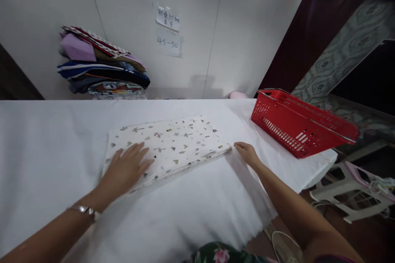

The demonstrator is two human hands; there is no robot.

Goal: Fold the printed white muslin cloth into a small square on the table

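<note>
White folded fabric with small muted plant prints (182, 137) lies flat mid-frame on a white-draped table (46, 144). The left hand (127, 167) rests on its left part, fingers spread wide. Just beside its right corner is the right hand (247, 154), fingers together; I cannot tell its grip. A red perforated plastic basket (304, 125) stands at right.

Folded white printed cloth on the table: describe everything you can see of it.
The folded white fabric cloth, printed with small grey, green and reddish motifs, some plant-like, lies flat in layers on the white-draped table. Its long near edge slants up to the right. The open left hand lies over its left part; the right hand is beside its right corner, contact unclear.
</note>
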